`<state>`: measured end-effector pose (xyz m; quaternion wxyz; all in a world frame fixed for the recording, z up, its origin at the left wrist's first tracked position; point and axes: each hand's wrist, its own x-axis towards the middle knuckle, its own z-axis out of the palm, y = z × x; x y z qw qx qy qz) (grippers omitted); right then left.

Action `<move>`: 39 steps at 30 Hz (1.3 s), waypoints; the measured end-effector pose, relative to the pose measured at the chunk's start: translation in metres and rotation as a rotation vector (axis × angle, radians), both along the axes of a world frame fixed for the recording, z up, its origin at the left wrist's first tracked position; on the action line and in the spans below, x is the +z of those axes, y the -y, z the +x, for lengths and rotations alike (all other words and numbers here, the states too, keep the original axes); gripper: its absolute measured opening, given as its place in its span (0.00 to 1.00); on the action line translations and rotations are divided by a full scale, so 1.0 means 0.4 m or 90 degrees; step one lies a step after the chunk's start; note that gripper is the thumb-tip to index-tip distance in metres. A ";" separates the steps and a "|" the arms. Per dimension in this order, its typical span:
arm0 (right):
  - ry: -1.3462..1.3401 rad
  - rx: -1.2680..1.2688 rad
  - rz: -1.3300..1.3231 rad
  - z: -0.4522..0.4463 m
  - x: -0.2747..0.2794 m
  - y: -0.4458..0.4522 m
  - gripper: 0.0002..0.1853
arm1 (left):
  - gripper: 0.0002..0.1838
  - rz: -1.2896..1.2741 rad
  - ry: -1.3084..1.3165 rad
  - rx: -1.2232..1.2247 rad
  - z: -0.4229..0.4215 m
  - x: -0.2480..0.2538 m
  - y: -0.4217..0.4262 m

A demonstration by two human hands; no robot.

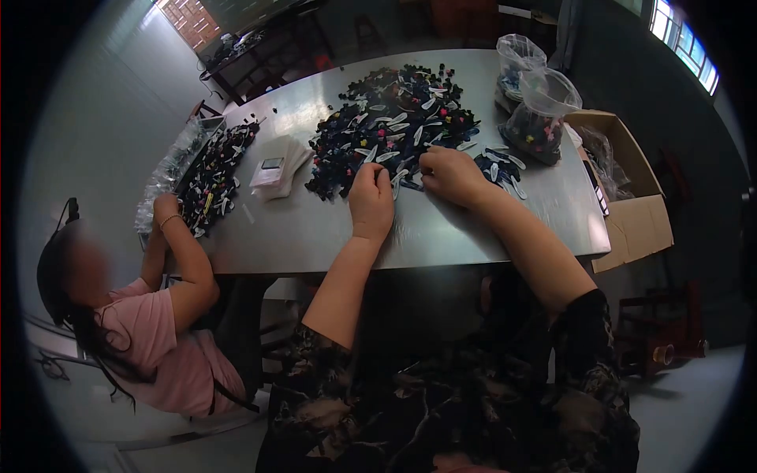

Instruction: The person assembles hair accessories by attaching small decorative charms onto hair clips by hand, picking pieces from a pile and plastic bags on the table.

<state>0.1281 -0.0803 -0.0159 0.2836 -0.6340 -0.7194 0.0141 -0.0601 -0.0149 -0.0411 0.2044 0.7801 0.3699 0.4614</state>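
A large pile of small dark pieces and pale hair clips (pixel 394 110), with pink, red and yellow bits among them, is spread on the metal table (pixel 307 244). My left hand (pixel 371 201) is at the near edge of the pile, its fingers closed; what they pinch is too small to name. Just to the right, my right hand (pixel 451 175) reaches into the pile with curled fingers, and its fingertips are partly hidden among the pieces. A smaller group of dark and pale clips (pixel 501 167) lies beyond my right wrist.
Stacked clear packets (pixel 276 169) lie left of the pile. A co-worker (pixel 158 315) in pink sits at the left, hands by a second pile (pixel 217 177) and a plastic-lined tray (pixel 169 169). Filled plastic bags (pixel 536 126) stand at the right, beside an open cardboard box (pixel 631 229).
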 end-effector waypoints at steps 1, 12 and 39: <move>-0.015 -0.003 -0.003 -0.001 -0.002 -0.006 0.06 | 0.08 0.010 0.008 0.006 0.001 -0.002 -0.003; 0.017 0.007 0.024 -0.036 -0.012 -0.024 0.08 | 0.07 0.084 0.060 0.023 -0.003 -0.013 -0.016; -0.069 -0.373 0.391 0.384 0.266 0.174 0.09 | 0.07 0.148 -0.284 -0.056 0.021 0.021 0.055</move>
